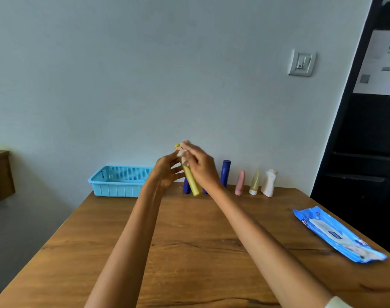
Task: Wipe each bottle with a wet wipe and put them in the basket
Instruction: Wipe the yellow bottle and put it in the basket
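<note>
My left hand [167, 172] holds the yellow bottle [190, 178] mid-air, tilted, fingers curled round it, above the far tabletop [189, 241]. My right hand [200, 165] pinches the wet wipe [182, 153] against its upper part. Basket [118, 181] far left, just beside.

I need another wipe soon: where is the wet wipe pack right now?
In the head view the blue wet wipe pack lies flat near the right edge of the wooden table, nearer the camera than the bottle row, beyond the right forearm.
</note>
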Action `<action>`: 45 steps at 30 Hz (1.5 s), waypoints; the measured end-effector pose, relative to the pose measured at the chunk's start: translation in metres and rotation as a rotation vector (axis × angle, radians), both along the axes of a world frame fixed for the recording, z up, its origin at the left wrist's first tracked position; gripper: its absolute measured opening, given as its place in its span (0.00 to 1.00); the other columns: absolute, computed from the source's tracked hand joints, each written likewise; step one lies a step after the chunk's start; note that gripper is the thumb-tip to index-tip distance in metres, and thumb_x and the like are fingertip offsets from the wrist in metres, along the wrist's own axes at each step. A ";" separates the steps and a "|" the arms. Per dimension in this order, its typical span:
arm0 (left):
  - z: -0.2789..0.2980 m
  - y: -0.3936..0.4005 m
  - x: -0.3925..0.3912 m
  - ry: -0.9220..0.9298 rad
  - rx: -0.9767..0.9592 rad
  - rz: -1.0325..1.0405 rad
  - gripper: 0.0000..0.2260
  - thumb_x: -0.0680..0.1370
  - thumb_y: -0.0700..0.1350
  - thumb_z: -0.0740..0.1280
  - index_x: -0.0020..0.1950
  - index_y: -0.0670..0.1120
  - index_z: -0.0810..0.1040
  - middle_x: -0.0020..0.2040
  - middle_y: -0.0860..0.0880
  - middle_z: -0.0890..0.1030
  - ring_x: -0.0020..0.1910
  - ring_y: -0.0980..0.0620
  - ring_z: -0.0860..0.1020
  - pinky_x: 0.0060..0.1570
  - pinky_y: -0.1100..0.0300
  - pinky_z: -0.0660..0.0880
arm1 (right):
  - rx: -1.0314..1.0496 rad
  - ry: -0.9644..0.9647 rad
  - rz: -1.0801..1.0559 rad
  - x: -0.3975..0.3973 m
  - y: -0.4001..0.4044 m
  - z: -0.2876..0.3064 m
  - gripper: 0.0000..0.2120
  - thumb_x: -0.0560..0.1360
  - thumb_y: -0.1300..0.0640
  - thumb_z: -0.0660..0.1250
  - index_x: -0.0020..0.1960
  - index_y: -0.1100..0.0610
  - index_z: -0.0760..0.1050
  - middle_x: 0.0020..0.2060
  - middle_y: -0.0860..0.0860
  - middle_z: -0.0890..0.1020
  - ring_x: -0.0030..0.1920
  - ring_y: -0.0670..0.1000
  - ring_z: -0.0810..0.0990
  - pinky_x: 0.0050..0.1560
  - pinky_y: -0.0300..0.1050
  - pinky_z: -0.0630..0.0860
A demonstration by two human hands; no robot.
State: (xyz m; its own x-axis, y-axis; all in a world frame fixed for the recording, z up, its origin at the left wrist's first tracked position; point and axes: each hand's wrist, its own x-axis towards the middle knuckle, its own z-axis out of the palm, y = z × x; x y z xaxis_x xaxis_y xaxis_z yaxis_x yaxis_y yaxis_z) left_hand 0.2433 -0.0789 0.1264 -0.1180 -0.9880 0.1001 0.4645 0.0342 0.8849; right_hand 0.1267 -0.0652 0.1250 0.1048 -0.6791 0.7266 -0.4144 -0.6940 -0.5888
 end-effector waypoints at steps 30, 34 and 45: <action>-0.011 -0.007 -0.019 -0.180 -0.415 0.396 0.17 0.75 0.44 0.70 0.63 0.44 0.74 0.58 0.43 0.79 0.59 0.46 0.77 0.47 0.60 0.80 | 1.080 -0.596 0.149 -0.033 -0.005 -0.035 0.15 0.79 0.49 0.59 0.48 0.60 0.76 0.43 0.56 0.82 0.44 0.52 0.81 0.54 0.48 0.76; -0.015 -0.013 -0.021 -0.345 -0.451 0.470 0.21 0.73 0.45 0.72 0.64 0.43 0.73 0.60 0.45 0.78 0.59 0.51 0.76 0.58 0.52 0.76 | 1.131 -0.516 0.150 -0.039 -0.001 -0.047 0.13 0.77 0.49 0.64 0.48 0.60 0.78 0.46 0.56 0.82 0.49 0.53 0.80 0.54 0.48 0.76; -0.018 -0.019 -0.022 -0.405 -0.265 0.455 0.27 0.70 0.50 0.75 0.64 0.43 0.71 0.58 0.45 0.77 0.55 0.48 0.78 0.54 0.49 0.78 | 0.322 -0.568 -0.246 -0.017 -0.015 -0.028 0.13 0.76 0.53 0.67 0.58 0.58 0.74 0.53 0.53 0.79 0.52 0.50 0.78 0.44 0.37 0.75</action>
